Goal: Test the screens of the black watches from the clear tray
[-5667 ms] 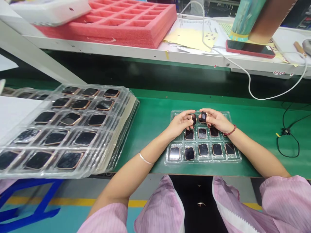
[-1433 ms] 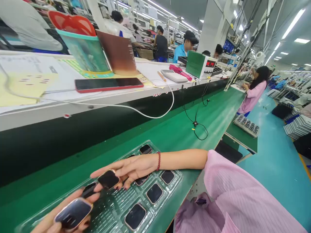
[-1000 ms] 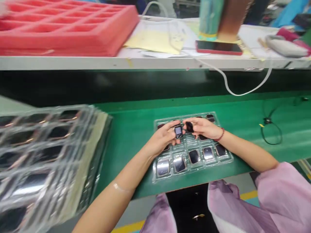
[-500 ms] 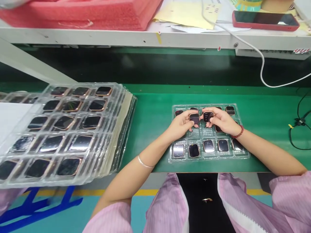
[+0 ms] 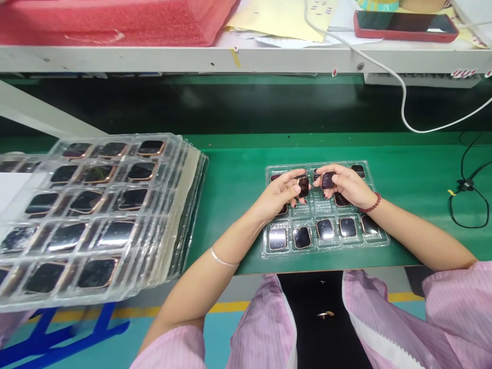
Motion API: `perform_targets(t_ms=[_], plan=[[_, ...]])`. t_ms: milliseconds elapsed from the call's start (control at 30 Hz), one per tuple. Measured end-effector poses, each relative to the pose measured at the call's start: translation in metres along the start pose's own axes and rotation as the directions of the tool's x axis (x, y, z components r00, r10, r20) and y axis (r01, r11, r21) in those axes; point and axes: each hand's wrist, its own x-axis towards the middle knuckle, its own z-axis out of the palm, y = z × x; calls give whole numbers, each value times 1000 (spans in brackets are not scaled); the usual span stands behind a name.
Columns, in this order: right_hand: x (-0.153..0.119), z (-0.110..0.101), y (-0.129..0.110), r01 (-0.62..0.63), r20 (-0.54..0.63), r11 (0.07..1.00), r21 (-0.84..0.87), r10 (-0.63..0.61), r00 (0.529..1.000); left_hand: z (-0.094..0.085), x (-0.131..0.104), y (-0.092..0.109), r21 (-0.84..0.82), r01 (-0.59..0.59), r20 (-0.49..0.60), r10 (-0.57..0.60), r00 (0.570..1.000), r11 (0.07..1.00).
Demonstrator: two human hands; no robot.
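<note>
- Green counter (image 5: 230, 205) running from 9 to 3 o'clock, under a white shelf (image 5: 277, 59) at 12.
- At 3 o'clock and slightly below, flat on the counter: a clear tray (image 5: 268, 254) of dark-screened, copper-rimmed watches.
- Left hand (image 5: 279, 193) mostly closed, over the tray's 10 o'clock side, thumb and fingers pinching the left watch (image 5: 303, 187), tilted.
- Right hand (image 5: 350, 187) mostly closed too, over the tray's 1 o'clock side, gripping the right watch (image 5: 328, 180), with faint marks on its screen.
- Both held watches near each other, apart, above the tray; ribbed pocket floors visible just below.
- Along the tray's 6 o'clock edge, five seated watches (image 5: 325, 229) in a row; more around and partly behind the hands.
- At 9 o'clock, a tall stack of filled trays (image 5: 130, 220), reaching past the counter's near edge.
- Up on the shelf: red foam (image 5: 115, 23) at 10 to 11 o'clock, papers (image 5: 282, 18) past 12, red-cased phone (image 5: 405, 25) at 2.
- White cable (image 5: 403, 97) drooping from the shelf toward 2 o'clock; black cable (image 5: 450, 207) looped at 3.
</note>
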Motion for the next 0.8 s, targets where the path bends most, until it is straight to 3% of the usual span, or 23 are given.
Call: perform_targets(t_ms=[167,333,533,800], plan=[[1,1,1,13,12,1000,26,-14,1000,3,-2,4,-16,25,-14,-25,1000,1000],[0,3,1,44,32,998,-42,-43,999,6,-1,3,45,-27,-11,27,1000,999],[-1,5,3,57,44,991,-122,-52,998,13,-4,7,144,-24,-107,39,994,989],[-1,6,3,58,42,987,-153,-52,998,15,-4,8,165,-16,-131,38,991,986]])
